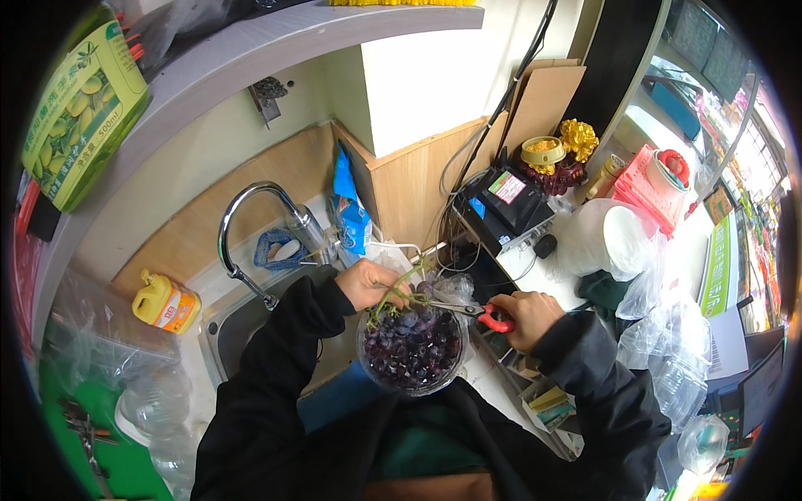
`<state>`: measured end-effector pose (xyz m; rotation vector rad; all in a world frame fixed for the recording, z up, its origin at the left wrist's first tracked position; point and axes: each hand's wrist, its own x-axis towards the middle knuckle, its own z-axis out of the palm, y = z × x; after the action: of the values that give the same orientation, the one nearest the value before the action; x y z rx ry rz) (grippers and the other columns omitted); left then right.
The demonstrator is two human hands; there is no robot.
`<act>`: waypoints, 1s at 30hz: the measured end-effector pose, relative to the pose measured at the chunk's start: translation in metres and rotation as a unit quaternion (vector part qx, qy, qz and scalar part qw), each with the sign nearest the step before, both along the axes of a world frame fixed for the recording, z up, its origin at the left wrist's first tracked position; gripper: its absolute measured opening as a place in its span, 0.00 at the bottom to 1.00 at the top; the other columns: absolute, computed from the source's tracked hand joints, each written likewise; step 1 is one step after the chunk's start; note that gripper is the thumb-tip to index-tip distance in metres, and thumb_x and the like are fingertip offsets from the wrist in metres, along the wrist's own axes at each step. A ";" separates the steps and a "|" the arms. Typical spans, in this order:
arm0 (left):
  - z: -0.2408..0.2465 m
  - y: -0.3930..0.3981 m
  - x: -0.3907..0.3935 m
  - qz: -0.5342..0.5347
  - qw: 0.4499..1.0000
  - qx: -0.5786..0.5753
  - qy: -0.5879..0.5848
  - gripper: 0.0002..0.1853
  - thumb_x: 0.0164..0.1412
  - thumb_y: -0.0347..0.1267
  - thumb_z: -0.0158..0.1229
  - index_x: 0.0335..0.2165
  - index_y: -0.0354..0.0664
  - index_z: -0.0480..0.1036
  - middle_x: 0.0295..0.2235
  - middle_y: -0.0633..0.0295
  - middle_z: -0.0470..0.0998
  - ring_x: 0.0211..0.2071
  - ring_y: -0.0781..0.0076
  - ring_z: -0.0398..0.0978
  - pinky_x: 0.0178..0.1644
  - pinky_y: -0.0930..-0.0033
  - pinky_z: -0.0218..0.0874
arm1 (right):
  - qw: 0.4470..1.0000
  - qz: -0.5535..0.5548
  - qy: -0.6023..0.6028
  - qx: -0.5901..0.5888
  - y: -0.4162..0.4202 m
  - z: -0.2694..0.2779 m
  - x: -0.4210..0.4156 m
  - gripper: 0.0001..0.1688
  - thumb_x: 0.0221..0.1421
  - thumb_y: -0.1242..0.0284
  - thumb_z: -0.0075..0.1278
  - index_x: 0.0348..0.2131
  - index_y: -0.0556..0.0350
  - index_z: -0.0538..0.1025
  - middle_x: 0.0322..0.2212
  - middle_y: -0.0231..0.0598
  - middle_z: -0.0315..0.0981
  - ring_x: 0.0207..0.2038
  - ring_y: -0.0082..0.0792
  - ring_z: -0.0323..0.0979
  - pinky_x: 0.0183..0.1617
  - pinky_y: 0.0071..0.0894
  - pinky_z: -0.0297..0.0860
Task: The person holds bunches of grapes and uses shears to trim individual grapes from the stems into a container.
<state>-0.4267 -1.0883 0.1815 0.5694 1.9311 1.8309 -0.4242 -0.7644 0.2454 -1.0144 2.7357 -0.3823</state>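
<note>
My left hand holds a green grape stem above a round clear plastic container full of dark purple grapes. Some grapes seem to hang from the stem near the container's upper edge. In my right hand are scissors with red handles; their metal blades point left and reach the stem over the container. Whether the blade tips touch the stem cannot be told. The container is close in front of my body.
A steel sink with a curved chrome faucet lies to the left, beside a yellow jug. A blue packet stands behind. On the right are a black device, plastic bags and clear plastic containers.
</note>
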 end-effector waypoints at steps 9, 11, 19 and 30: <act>-0.001 -0.011 -0.010 -0.069 0.991 -0.096 0.058 0.05 0.55 0.20 0.56 0.32 0.33 0.77 0.32 0.59 0.80 0.38 0.71 0.76 0.50 0.67 0.64 | 0.999 0.029 0.015 0.018 -0.002 -0.021 0.009 0.17 0.44 0.74 0.49 0.38 0.54 0.73 0.25 0.47 0.72 0.27 0.51 0.73 0.31 0.44 0.70; -0.005 -0.016 -0.009 -0.061 0.994 -0.080 0.034 0.05 0.54 0.21 0.57 0.32 0.33 0.77 0.31 0.60 0.80 0.39 0.71 0.76 0.53 0.66 0.62 | 0.999 0.034 0.026 0.028 -0.006 -0.018 0.013 0.17 0.44 0.75 0.49 0.38 0.54 0.73 0.24 0.47 0.72 0.27 0.51 0.73 0.30 0.44 0.70; -0.004 -0.029 -0.015 -0.067 0.995 -0.052 0.056 0.08 0.53 0.21 0.60 0.34 0.34 0.77 0.34 0.59 0.80 0.35 0.75 0.76 0.41 0.74 0.67 | 0.989 0.004 0.138 -0.050 0.000 -0.037 0.006 0.22 0.44 0.76 0.49 0.43 0.56 0.72 0.26 0.43 0.66 0.30 0.43 0.70 0.35 0.38 0.67; 0.012 -0.025 -0.004 -0.064 0.996 -0.064 0.000 0.05 0.51 0.23 0.62 0.30 0.33 0.77 0.33 0.56 0.80 0.42 0.65 0.76 0.49 0.65 0.65 | 0.960 0.077 0.266 -0.043 -0.017 -0.046 0.003 0.22 0.44 0.75 0.48 0.44 0.55 0.71 0.23 0.38 0.64 0.25 0.35 0.68 0.30 0.31 0.65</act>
<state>-0.4307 -1.1137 0.1933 0.6359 1.9468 1.6159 -0.4207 -0.7817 0.1992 -1.5370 3.0853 -0.2269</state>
